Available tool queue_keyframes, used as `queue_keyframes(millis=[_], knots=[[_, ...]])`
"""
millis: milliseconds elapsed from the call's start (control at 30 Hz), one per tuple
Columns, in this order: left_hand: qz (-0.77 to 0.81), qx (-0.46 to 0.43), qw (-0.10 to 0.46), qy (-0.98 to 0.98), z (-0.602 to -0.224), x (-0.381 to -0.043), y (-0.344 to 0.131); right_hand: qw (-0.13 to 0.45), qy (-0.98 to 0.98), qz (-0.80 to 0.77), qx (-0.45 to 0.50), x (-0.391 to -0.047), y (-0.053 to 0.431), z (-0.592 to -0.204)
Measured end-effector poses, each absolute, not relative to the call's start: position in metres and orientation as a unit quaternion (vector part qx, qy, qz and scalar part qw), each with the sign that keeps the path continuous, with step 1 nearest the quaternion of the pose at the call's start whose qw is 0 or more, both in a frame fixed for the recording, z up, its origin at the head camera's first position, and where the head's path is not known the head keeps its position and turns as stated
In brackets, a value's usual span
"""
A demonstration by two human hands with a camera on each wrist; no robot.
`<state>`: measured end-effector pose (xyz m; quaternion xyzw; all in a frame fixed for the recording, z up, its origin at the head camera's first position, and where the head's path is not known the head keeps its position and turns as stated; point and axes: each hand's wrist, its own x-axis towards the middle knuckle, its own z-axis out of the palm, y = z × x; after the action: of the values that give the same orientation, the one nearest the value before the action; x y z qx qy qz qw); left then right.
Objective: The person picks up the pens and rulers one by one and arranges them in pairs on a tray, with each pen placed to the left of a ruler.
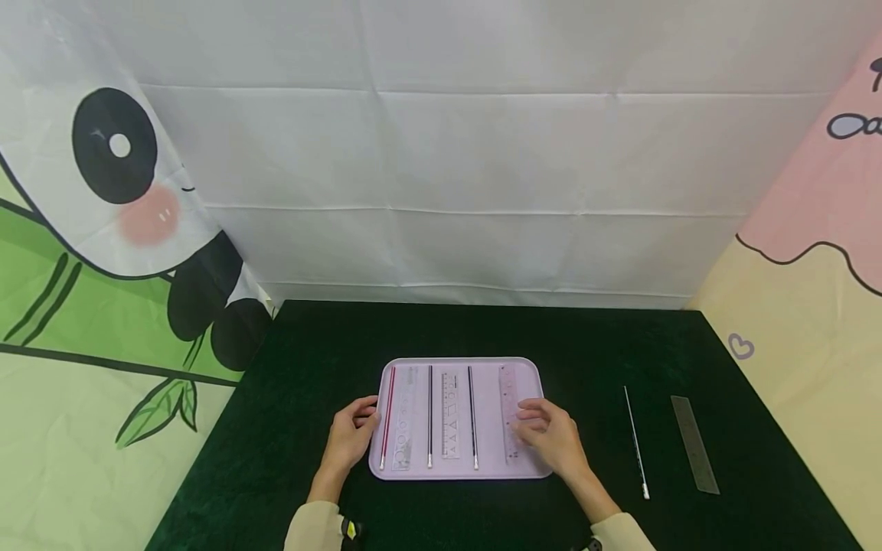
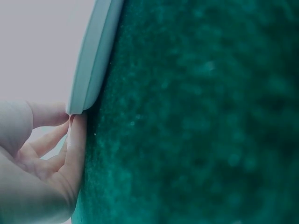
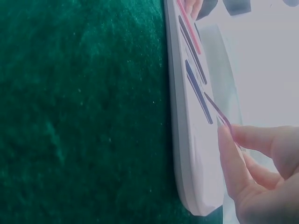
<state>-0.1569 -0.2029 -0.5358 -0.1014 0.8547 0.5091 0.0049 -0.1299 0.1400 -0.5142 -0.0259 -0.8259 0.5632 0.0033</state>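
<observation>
A lilac tray lies on the dark green table. My left hand holds its left rim, thumb and fingers pinching the tray edge in the left wrist view. Over the tray's right side, my right hand pinches a clear pinkish ruler. The right wrist view shows this ruler between thumb and fingers, tilted up from the tray. Also in the tray are a red pencil, two dark pencils and two clear stencil rulers, set in a row.
To the right of the tray, a light-coloured pencil lies on the table. Farther right is a grey translucent ruler. A white cloth backdrop hangs behind the table, with printed cloth on both sides.
</observation>
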Motion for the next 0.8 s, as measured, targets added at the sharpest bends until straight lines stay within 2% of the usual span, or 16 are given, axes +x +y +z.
queue_keyframes(millis=[800], knots=[[0.513, -0.099, 0.009, 0.853, -0.534, -0.157, -0.203, -0.005, -0.826, 0.563, -0.025, -0.137, 0.127, -0.525]])
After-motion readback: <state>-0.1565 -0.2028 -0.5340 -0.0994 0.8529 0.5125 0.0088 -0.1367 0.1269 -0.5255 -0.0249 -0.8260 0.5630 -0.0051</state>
